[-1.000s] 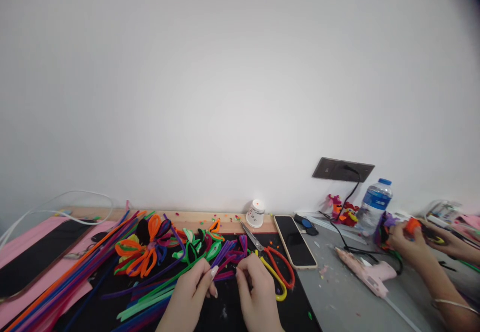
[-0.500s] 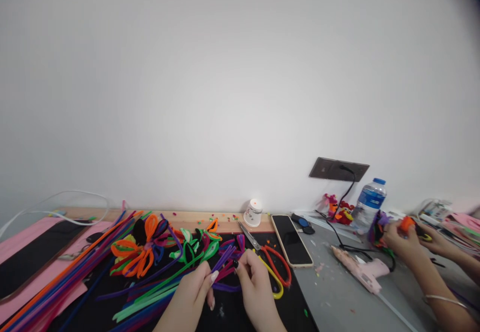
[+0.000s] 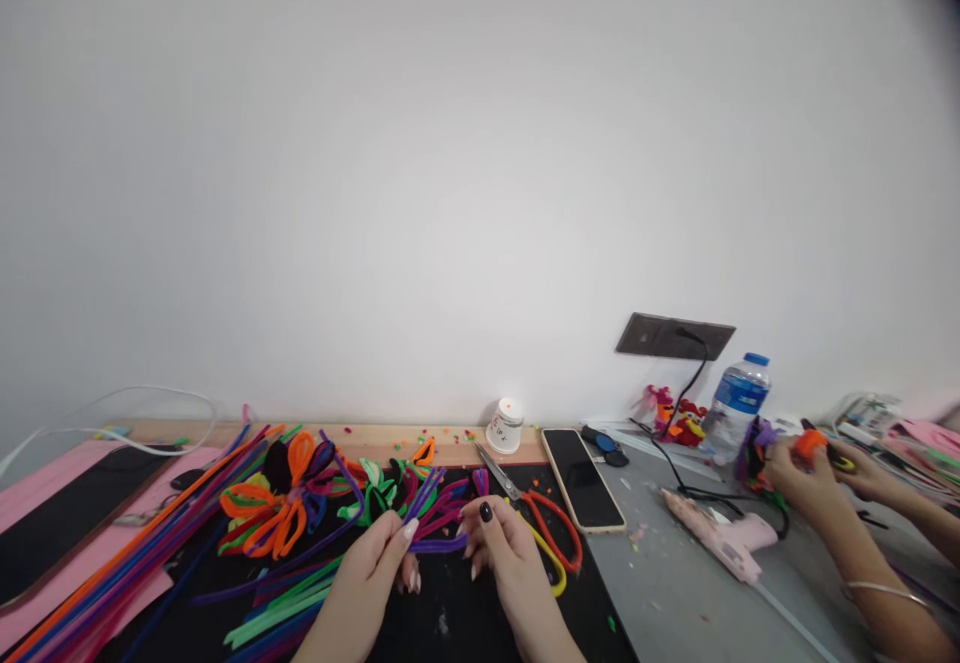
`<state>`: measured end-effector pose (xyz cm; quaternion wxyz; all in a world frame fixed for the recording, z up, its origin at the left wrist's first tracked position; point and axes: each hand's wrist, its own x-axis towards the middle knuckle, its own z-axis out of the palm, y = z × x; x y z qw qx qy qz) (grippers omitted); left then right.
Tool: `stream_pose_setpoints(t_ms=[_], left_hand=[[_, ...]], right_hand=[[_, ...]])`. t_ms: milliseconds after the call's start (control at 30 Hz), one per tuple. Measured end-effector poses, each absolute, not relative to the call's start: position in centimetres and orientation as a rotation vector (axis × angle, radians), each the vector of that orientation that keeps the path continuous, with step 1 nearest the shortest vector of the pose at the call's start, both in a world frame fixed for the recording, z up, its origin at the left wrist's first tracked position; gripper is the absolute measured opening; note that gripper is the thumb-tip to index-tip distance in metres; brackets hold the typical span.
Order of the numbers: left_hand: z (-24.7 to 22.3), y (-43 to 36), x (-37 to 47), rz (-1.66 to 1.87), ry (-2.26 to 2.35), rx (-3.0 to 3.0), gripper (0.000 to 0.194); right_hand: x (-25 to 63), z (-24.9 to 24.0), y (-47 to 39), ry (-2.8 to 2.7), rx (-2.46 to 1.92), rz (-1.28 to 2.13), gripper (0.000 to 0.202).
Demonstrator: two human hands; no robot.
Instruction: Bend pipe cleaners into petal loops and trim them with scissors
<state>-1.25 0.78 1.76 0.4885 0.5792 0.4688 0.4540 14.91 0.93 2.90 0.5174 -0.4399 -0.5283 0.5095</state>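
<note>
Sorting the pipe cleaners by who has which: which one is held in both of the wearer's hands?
The purple pipe cleaner, bent between the left hand and right hand. The orange, green and blue ones lie loose on the black mat.

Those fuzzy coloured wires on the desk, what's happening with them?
A person sits at a craft desk, pinching a purple pipe cleaner between the left hand and right hand, holding it level above a black mat. Finished loops, loose stems and scissors lie around. At the right, a co-worker's hands hold another colourful piece beside a glue gun.
</note>
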Motion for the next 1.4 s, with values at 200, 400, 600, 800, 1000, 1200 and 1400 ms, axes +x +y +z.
stream_pose_setpoints(t_ms=[200,400,600,800,1000,1200,1400], left_hand=[[1.5,0.2,-0.6,0.992,1.071,1.404,0.034],[1.6,0.0,-0.5,0.949,1.094,1.436,0.035],[1.1,0.2,-0.7,0.938,1.107,1.488,0.035],[1.7,0.4,-1.3,0.896,1.115,1.577,0.035],[2.5,0.5,-1.4,0.873,1.072,1.563,0.035],[1.4,1.4,-1.4,0.962,1.041,1.237,0.038],[0.5,1.1,-0.9,1.05,0.967,0.875,0.042]], right_hand=[[14.9,3.4,0.5,-1.274,-1.05,1.203,0.027],[14.8,3.3,0.5,-1.234,-1.085,1.267,0.023],[15.0,3.4,0.6,-1.258,-1.095,1.275,0.023],[15.1,3.7,0.4,-1.295,-1.036,1.298,0.029],[15.3,3.1,0.6,-1.168,-0.959,1.513,0.034],[15.7,3.0,1.1,-1.071,-0.996,1.389,0.027],[15.0,2.7,0.9,-1.12,-0.986,1.428,0.031]])
